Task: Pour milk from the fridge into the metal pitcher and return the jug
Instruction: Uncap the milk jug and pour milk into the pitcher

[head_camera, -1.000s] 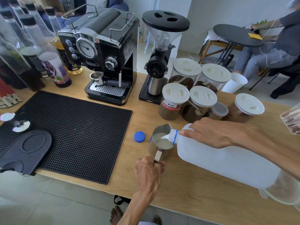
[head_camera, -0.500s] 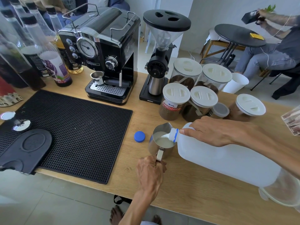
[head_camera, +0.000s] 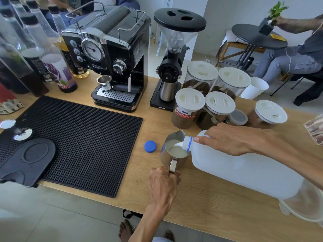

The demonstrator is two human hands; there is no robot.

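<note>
A translucent white milk jug (head_camera: 244, 168) lies tilted on its side, its neck with a blue ring over the metal pitcher (head_camera: 166, 157). Milk runs from the neck into the pitcher, which holds white milk inside. My right hand (head_camera: 229, 138) grips the jug near its neck from above. My left hand (head_camera: 163, 185) is closed on the pitcher's handle at the near side. The jug's blue cap (head_camera: 150, 146) lies on the wooden counter (head_camera: 201, 201) just left of the pitcher.
A black rubber mat (head_camera: 83, 142) covers the counter's left. Behind stand an espresso machine (head_camera: 111, 55), a grinder (head_camera: 173, 55), several white-lidded jars (head_camera: 189, 109) and syrup bottles (head_camera: 57, 70). A person sits at a round table (head_camera: 253, 34) at the back right.
The milk level in the pitcher has risen slightly while the jug stays tilted. Both hands hold their places. The seated person in the background has lifted a small potted plant.
</note>
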